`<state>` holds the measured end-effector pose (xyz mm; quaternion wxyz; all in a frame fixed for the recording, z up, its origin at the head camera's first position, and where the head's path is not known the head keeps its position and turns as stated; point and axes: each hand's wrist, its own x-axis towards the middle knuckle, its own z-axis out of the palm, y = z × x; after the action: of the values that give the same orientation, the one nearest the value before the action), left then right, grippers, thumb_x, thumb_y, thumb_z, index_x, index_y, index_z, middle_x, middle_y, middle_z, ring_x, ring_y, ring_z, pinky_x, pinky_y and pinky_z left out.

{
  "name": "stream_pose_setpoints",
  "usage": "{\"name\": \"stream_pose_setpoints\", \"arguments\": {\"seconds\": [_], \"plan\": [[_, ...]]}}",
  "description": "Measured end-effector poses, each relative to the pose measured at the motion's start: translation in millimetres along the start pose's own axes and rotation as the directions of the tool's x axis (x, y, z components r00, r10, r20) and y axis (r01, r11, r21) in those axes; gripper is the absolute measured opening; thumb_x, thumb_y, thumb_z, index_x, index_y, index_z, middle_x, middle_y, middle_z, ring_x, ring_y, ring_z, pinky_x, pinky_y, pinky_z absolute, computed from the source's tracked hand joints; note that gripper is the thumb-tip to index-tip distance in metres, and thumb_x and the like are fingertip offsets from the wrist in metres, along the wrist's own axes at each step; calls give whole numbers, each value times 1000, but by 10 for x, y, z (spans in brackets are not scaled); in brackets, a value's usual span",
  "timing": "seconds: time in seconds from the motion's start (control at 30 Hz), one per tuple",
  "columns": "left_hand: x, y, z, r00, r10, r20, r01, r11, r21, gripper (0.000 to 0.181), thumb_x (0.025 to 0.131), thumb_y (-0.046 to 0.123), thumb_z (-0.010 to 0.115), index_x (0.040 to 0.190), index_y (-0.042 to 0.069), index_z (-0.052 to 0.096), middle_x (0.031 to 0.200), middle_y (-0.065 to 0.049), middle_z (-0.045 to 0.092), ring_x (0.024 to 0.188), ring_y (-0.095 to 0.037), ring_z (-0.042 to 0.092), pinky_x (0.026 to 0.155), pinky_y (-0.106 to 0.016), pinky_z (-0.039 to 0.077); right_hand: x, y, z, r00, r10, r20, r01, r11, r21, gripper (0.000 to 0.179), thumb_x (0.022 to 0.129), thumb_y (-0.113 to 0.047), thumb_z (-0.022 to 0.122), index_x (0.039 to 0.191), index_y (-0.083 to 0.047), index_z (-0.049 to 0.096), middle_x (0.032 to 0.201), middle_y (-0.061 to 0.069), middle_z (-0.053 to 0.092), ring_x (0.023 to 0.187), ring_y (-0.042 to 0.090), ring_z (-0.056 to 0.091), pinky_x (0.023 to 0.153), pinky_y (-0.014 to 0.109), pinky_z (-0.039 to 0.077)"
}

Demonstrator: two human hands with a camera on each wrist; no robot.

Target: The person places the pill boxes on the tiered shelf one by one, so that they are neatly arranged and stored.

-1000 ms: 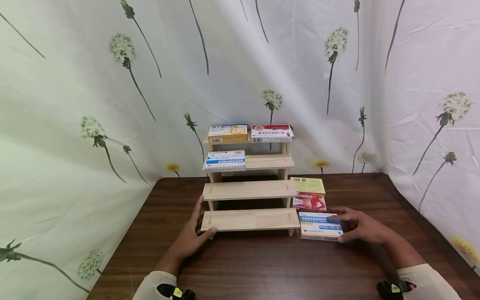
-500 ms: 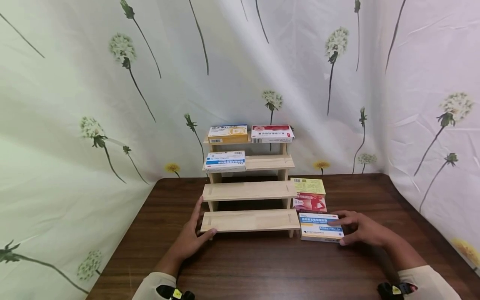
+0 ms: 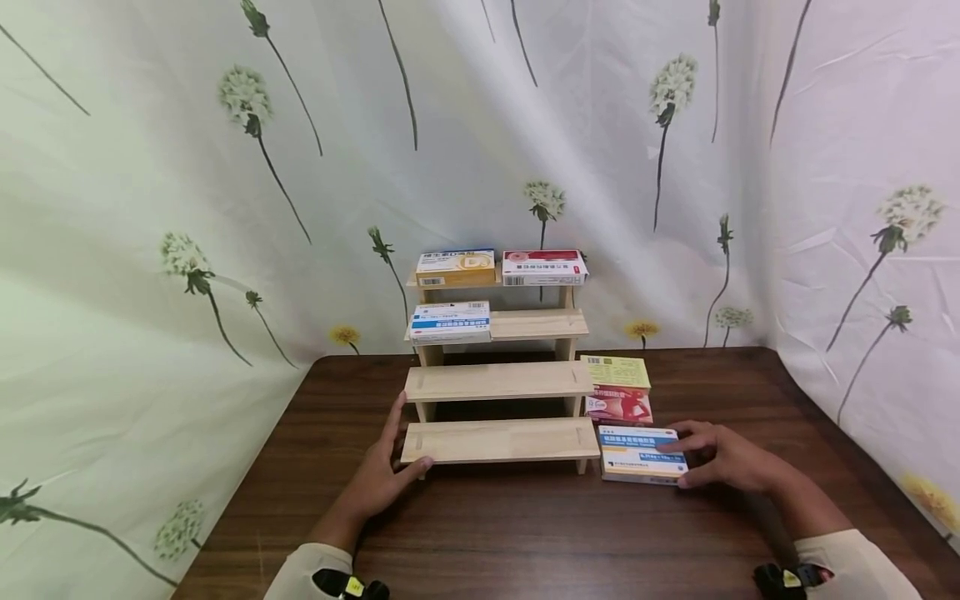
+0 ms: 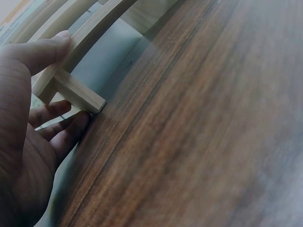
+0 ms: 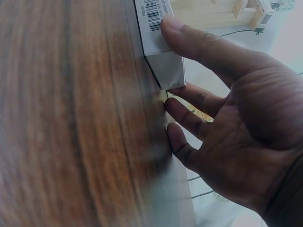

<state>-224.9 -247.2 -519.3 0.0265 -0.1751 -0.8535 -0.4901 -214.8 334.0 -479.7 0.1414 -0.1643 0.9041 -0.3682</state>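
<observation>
A light wooden stepped rack (image 3: 498, 442) with several shelves stands on the dark table. My left hand (image 3: 378, 475) holds its lower left end; in the left wrist view the thumb lies on the lowest plank (image 4: 85, 45) and the fingers are around the side by the support. Flat on the table at the rack's right front lies a white and blue medicine box (image 3: 642, 456). My right hand (image 3: 727, 457) grips the box's right end, the index finger over its top. In the right wrist view, the thumb touches the barcode face of the box (image 5: 158, 35).
Behind the gripped box lie a red medicine box (image 3: 618, 403) and a yellow-green one (image 3: 617, 371). The top shelf carries an orange box (image 3: 456, 268) and a red-and-white box (image 3: 545, 267). Another blue-and-white box (image 3: 450, 323) sits on the shelf below. A dandelion-print cloth (image 3: 480, 183) surrounds the table.
My right index finger has shifted slightly nearer on the box's top, and the box has moved a tiny bit toward me. My left hand stays in place on the rack.
</observation>
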Motion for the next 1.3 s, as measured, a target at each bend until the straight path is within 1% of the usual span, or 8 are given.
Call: {"name": "stream_pose_setpoints", "arguments": {"seconds": [0.17, 0.4, 0.77, 0.87, 1.0, 1.13, 1.23, 1.3], "plan": [[-1, -20, -2, 1000, 9, 0, -9, 1000, -3, 112, 102, 25, 81, 178, 33, -1, 164, -29, 49, 140, -47, 62, 103, -55, 58, 5, 4, -7, 1000, -12, -3, 13, 1000, 5, 48, 88, -25, 94, 134, -17, 81, 156, 28, 56, 135, 44, 54, 102, 45, 48], [-3, -9, -3, 1000, 15, 3, -15, 1000, -4, 112, 102, 24, 81, 178, 32, -1, 164, -30, 49, 140, -47, 62, 103, -55, 58, -28, 26, -26, 999, -42, -26, 42, 999, -1, 45, 88, -23, 93, 131, -15, 82, 155, 31, 58, 133, 44, 58, 91, 18, 46], [-1, -7, 1, 1000, 3, 5, -3, 1000, -6, 112, 102, 25, 81, 177, 37, -2, 166, -30, 47, 141, -47, 61, 103, -53, 58, -59, 48, -41, 994, -81, -69, 78, 996, -46, 42, 88, -28, 94, 128, -17, 84, 154, 34, 59, 141, 58, 56, 97, 21, 49], [3, -20, 0, 1000, 8, 2, -8, 1000, -3, 112, 102, 25, 81, 177, 35, -1, 166, -29, 48, 140, -47, 62, 103, -53, 58, -78, 53, -61, 991, -105, -85, 104, 994, -18, 42, 88, -25, 93, 128, -15, 84, 154, 36, 58, 140, 50, 59, 94, 17, 49], [6, -33, -3, 1000, 15, 1, -15, 1000, -2, 111, 102, 25, 81, 178, 30, 0, 165, -29, 48, 139, -46, 63, 102, -53, 58, -108, 59, -86, 987, -127, -101, 130, 991, 21, 42, 89, -21, 93, 128, -12, 83, 154, 38, 56, 137, 23, 61, 91, 16, 50], [8, -36, -2, 1000, 16, 2, -16, 1000, 1, 112, 102, 26, 81, 177, 35, -1, 164, -29, 50, 138, -45, 63, 102, -53, 59, -127, 60, -99, 987, -121, -109, 127, 991, 41, 41, 90, -21, 92, 128, -12, 83, 155, 37, 55, 133, 4, 57, 92, 16, 49], [5, -36, -2, 1000, 17, 2, -17, 1000, 2, 112, 102, 26, 81, 176, 40, -1, 164, -29, 50, 138, -45, 64, 102, -53, 59, -131, 59, -102, 988, -107, -111, 113, 993, 46, 41, 90, -21, 91, 129, -12, 83, 157, 36, 55, 135, 10, 57, 92, 16, 49], [3, -36, -2, 1000, 19, 3, -19, 1000, 0, 112, 102, 25, 81, 176, 41, -1, 164, -29, 50, 138, -46, 63, 101, -52, 59, -132, 55, -105, 989, -103, -107, 108, 993, 40, 41, 90, -21, 91, 130, -12, 82, 157, 36, 55, 139, 23, 59, 93, 16, 48]]}}
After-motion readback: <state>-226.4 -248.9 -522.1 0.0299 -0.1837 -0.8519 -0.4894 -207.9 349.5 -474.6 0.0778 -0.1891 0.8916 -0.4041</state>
